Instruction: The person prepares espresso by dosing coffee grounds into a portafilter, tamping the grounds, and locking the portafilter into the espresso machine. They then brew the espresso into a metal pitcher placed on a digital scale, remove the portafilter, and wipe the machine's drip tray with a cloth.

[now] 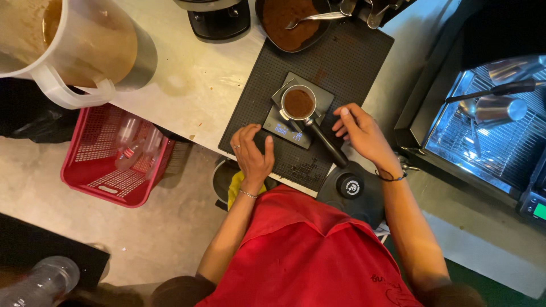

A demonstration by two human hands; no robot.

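A portafilter filled with ground coffee rests on a small dark scale with a lit display, on a black rubber mat. Its black handle points toward me. My left hand rests palm down on the mat, just left of the scale, fingers loosely curled and holding nothing. My right hand hovers just right of the handle, fingers spread, not gripping it.
A dish of ground coffee with a spoon stands at the mat's far end. A large plastic jug is at top left, a red basket on the floor, an espresso machine at right, a black tamper near me.
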